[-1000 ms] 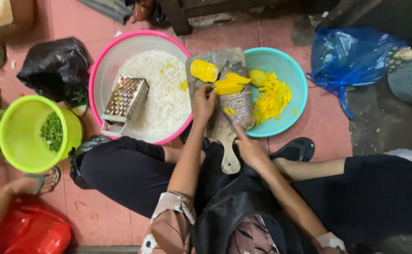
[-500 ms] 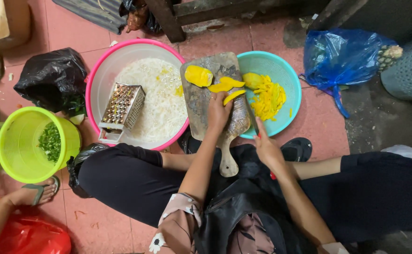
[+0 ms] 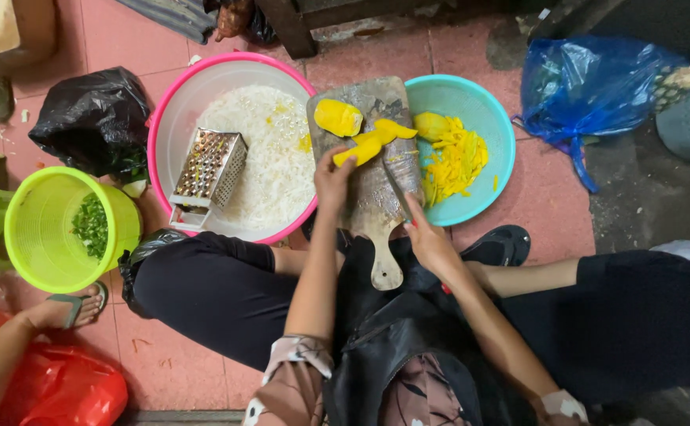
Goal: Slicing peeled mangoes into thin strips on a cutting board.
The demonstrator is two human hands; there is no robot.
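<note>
person sits on the floor w/ a wooden cutting board across the lap, handle pointing back toward the body, long axis running away from them. left hand is closed round the near end of a yellow fruit strip, fingers curled, pinning it to the board; the strip's long axis runs up-right from that hand, toward more yellow pieces and a bigger chunk at the far end. right hand is shut on a knife, blade lying along the board just right of the strip, tip aimed away from the body. so the strip sits btwn the two hands, touching the left one, close beside the blade; left hand is the nearer. teal bowl w/ yellow shreds touches the board's right edge; pink basin w/ white shreds and a metal grater on the left. green bucket further left, another person's foot near it.
</note>
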